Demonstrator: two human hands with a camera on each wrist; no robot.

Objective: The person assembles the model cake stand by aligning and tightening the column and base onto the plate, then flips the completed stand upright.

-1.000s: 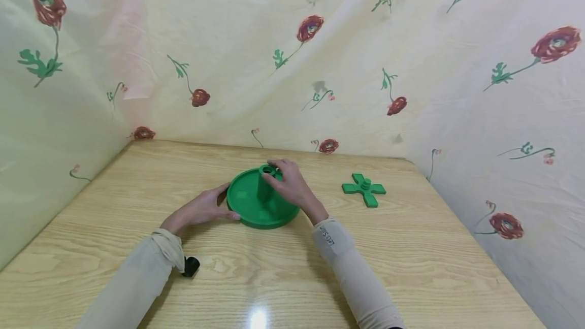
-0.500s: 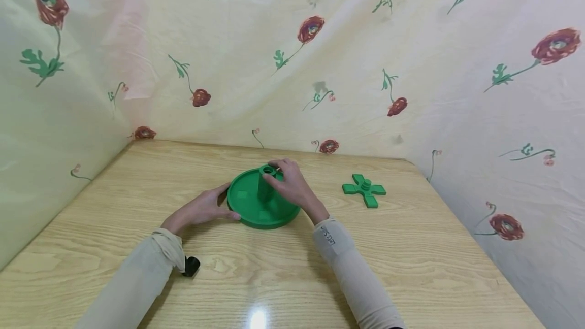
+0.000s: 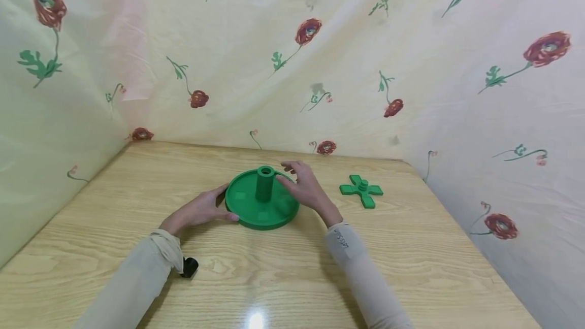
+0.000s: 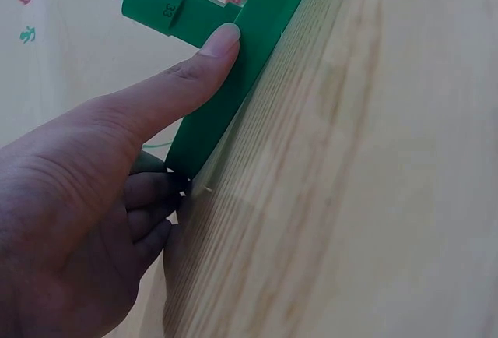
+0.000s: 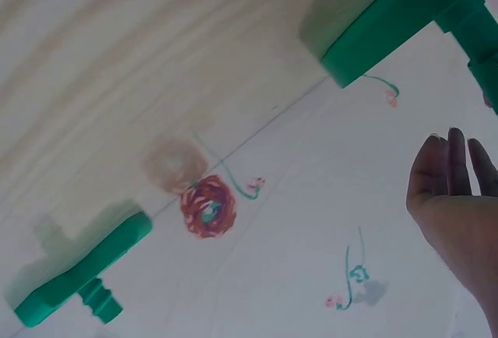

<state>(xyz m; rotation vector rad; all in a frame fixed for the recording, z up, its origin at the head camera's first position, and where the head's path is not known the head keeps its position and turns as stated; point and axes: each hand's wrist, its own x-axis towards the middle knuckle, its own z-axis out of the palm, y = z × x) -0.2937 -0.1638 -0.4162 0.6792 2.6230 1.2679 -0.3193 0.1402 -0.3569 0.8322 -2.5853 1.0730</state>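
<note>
A round green tray (image 3: 249,213) with a raised rim lies on the table in the head view. From its middle rises a green hollow post (image 3: 264,186), upright, with a hole in its top; the left wrist view shows "33" on the post (image 4: 159,5). My left hand (image 3: 200,210) holds the tray's left side, thumb on the near rim (image 4: 233,81) and fingers round the far side. Above the tray's right part is my right hand (image 3: 307,187), fingers loosely bent, apart from the post. The right wrist view shows nothing in that hand (image 5: 455,205).
A green cross-shaped piece (image 3: 367,200) with a threaded stub pointing up lies to the right on the wooden table (image 3: 402,258). A small black object (image 3: 189,267) is by the left sleeve. Flower-patterned cloth (image 3: 237,65) closes off the back and sides.
My right hand has let go of the post's top and moved a little to the right. The left hand and tray have stayed in place.
</note>
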